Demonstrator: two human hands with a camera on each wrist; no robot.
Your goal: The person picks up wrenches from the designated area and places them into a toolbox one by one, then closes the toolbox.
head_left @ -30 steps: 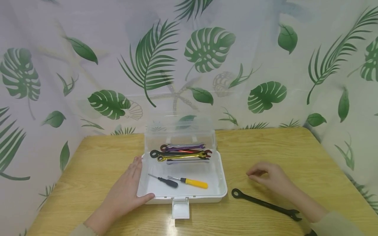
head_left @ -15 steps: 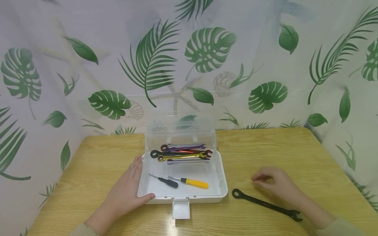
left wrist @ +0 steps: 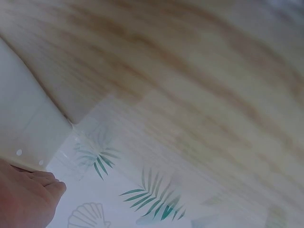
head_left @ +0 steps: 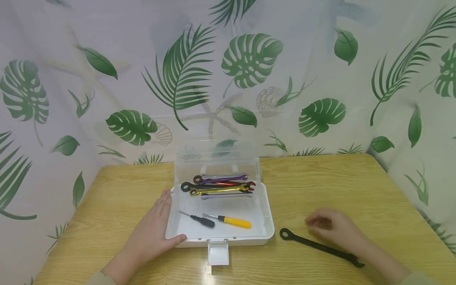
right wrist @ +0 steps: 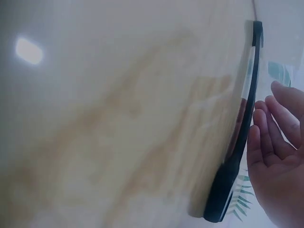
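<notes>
Movement is seen only in the right hand (head_left: 333, 229), lowered over half a second to just above the black wrench (head_left: 320, 247) on the table (head_left: 320, 178) right of the white box (head_left: 265, 229), fingers loosely curled, nothing held, while the left hand (head_left: 153, 233) stays flat against the box.

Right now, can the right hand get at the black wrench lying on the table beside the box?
Probably yes. The right hand hovers just behind the black wrench, fingers loosely curled and holding nothing. The wrench lies flat on the bare table, apart from the white box, with nothing between it and the hand.
</notes>
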